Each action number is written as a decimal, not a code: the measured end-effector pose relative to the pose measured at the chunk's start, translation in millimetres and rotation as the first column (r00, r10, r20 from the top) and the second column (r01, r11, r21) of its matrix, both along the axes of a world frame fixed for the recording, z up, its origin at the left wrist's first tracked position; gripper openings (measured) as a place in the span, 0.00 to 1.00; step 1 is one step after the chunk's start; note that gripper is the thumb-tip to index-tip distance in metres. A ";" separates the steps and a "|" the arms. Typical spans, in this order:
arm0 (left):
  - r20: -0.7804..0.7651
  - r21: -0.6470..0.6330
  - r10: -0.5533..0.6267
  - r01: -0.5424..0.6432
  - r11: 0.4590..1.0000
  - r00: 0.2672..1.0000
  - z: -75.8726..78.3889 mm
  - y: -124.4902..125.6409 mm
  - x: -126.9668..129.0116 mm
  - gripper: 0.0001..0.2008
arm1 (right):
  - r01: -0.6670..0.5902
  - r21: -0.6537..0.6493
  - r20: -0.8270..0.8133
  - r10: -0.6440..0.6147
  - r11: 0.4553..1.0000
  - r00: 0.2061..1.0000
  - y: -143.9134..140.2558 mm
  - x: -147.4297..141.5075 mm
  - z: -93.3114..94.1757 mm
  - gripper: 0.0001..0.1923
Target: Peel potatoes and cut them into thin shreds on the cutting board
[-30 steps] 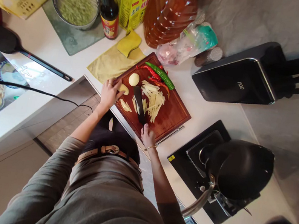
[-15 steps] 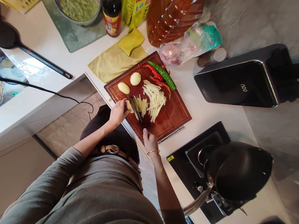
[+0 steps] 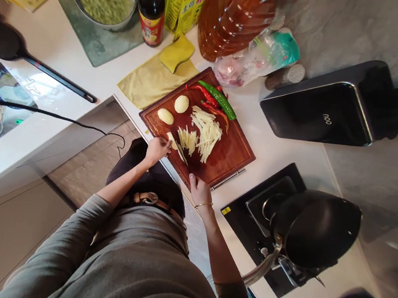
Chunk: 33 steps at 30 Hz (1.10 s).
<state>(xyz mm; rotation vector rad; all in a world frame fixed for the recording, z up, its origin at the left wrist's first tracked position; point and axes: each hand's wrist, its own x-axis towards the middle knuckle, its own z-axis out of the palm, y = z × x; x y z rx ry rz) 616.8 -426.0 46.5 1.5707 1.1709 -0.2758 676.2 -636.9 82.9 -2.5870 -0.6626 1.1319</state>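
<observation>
Now the pale slices (image 3: pixel 170 139) at the near edge of the cutting board (image 3: pixel 237 150) are held under the bunched fingertips of the left hand (image 3: pixel 158 151), which has been shifted from a rounded pale piece (image 3: pixel 165 116); the knife (image 3: pixel 182 156) is gripped in the closed right hand (image 3: pixel 199 190), so slicing appears under way.

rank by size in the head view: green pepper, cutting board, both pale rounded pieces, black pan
1. Cutting board
2. Black pan
3. Green pepper
4. Both pale rounded pieces: too alike to rank
</observation>
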 end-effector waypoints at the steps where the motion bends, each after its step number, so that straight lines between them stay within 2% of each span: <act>1: 0.011 -0.011 0.008 -0.007 1.000 1.000 0.8 0.2 0.5 0.19 | -0.002 0.005 -0.004 0.002 1.000 1.000 -0.1 0.7 0.1 0.28; 6: 0.032 -0.037 0.017 -0.016 0.999 0.999 1.8 1.4 1.4 0.20 | -0.001 0.005 -0.040 0.001 1.000 0.999 4.9 5.0 1.7 0.27; 12: 0.085 -0.075 0.037 -0.031 0.997 0.996 -8.4 0.3 -3.5 0.19 | 0.003 -0.118 -0.001 -0.004 0.993 1.000 19.9 -2.9 -7.4 0.31; 17: 0.108 -0.090 0.056 -0.047 0.995 0.993 -12.9 0.0 -8.2 0.19 | 0.098 -0.016 -0.042 -0.099 0.995 0.994 13.3 -7.6 -15.2 0.40; 20: 0.126 -0.105 0.051 -0.038 0.994 0.991 -12.5 0.3 -10.4 0.19 | 0.072 0.002 -0.016 -0.072 0.997 0.997 7.8 -3.0 -9.4 0.37; 24: 0.145 -0.095 0.062 -0.049 0.994 0.987 -12.1 -0.9 -12.4 0.18 | -0.006 -0.039 0.010 0.007 0.999 1.000 7.5 0.7 0.6 0.31; 28: 0.130 -0.075 0.061 -0.052 0.996 0.990 -10.9 -1.9 -11.7 0.18 | -0.007 -0.033 0.013 0.008 0.999 1.000 11.7 -1.0 3.2 0.28; 33: 0.113 -0.037 0.025 -0.021 0.999 0.993 -7.6 -0.4 -8.7 0.18 | -0.013 -0.097 -0.023 0.010 0.995 1.000 16.0 -0.1 4.9 0.27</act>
